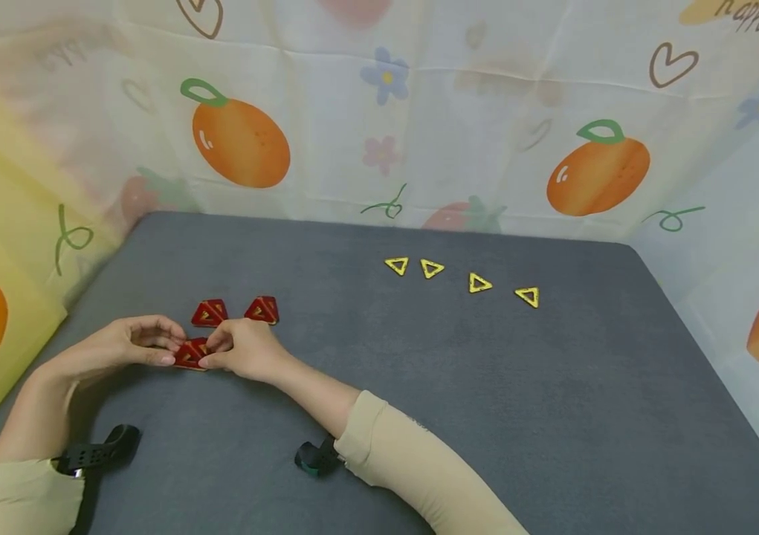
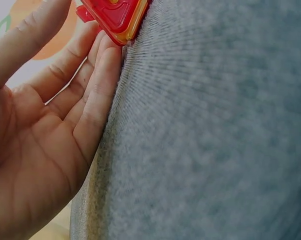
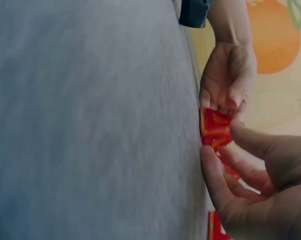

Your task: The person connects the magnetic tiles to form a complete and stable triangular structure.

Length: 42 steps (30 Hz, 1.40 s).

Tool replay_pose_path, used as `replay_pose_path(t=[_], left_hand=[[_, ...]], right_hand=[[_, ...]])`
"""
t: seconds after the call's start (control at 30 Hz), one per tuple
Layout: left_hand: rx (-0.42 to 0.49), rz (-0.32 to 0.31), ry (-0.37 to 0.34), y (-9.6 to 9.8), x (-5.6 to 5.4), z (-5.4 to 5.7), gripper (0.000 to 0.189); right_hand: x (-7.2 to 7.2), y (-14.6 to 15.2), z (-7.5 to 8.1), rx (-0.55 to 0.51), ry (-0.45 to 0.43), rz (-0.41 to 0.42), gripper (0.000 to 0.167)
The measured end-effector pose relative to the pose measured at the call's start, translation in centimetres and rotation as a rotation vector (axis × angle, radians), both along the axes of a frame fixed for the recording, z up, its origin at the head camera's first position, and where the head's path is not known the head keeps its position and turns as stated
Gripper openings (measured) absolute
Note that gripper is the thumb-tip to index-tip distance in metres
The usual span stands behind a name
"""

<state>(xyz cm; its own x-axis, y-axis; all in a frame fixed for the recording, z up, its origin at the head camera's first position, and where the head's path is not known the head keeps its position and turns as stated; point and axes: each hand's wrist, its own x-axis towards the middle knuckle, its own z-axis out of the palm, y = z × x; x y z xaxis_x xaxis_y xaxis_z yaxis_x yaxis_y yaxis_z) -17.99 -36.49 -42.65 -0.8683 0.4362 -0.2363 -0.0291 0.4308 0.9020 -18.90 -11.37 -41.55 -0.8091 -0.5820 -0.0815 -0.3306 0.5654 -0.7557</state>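
Observation:
A small red pyramid-like piece with yellow trim (image 1: 190, 354) stands on the grey table between my hands. My right hand (image 1: 248, 348) pinches it from the right between thumb and fingers; the right wrist view shows this piece (image 3: 216, 129) at the fingertips. On its other side is my left hand (image 1: 130, 342), the long fingers nearly straight and touching the lower corner of the piece (image 2: 121, 30) in the left wrist view. The left thumb tip lies out of that view. Just beyond my hands sit two similar red pieces, one (image 1: 209, 313) on the left, another (image 1: 262, 309) on the right.
Several flat yellow triangle frames (image 1: 479, 283) lie in a loose row toward the back of the table (image 1: 486, 416). A fruit-printed cloth (image 1: 325, 134) hangs behind the table's far edge. Black straps (image 1: 101, 449) are on the wrists.

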Motion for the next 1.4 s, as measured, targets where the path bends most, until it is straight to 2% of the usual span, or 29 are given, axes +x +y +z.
replay_pose_path(t=[0.13,0.33,0.5,0.63,0.77,0.9,1.07,1.2,1.3,1.4], left_hand=[[0.009,0.002,0.009,0.0,0.1,0.0,0.026],[-0.047,0.068,0.051,0.3,0.3,0.4,0.031],[-0.095,0.136,0.135,0.9,0.4,1.2,0.035],[-0.071,0.204,0.232,1.6,0.5,2.2,0.033],[-0.025,0.268,0.314,3.0,0.7,3.3,0.035],[0.043,0.307,0.368,4.5,0.9,4.5,0.036],[0.227,0.273,0.416,6.2,0.7,5.7,0.034],[0.354,0.242,0.437,7.5,0.4,6.2,0.033],[0.379,0.227,0.447,8.6,0.2,6.6,0.032],[0.373,0.207,0.446,9.8,0.0,7.2,0.032]], right_hand=[[-0.3,1.3,0.7,0.012,-0.028,0.094,0.024],[-1.1,4.2,1.9,-0.022,-0.103,0.200,0.024],[-2.0,7.5,3.0,-0.067,-0.117,0.236,0.028],[-3.1,10.6,4.0,-0.093,-0.087,0.211,0.028],[-4.7,14.7,4.9,-0.079,-0.044,0.155,0.028],[-6.6,19.8,5.5,-0.044,-0.019,0.041,0.026],[-8.6,26.5,5.7,-0.013,-0.014,-0.134,0.027],[-9.6,31.5,5.2,0.047,0.018,-0.226,0.031],[-10.0,35.0,4.9,0.123,0.073,-0.300,0.037],[-10.2,38.2,4.6,0.170,0.089,-0.375,0.043]])
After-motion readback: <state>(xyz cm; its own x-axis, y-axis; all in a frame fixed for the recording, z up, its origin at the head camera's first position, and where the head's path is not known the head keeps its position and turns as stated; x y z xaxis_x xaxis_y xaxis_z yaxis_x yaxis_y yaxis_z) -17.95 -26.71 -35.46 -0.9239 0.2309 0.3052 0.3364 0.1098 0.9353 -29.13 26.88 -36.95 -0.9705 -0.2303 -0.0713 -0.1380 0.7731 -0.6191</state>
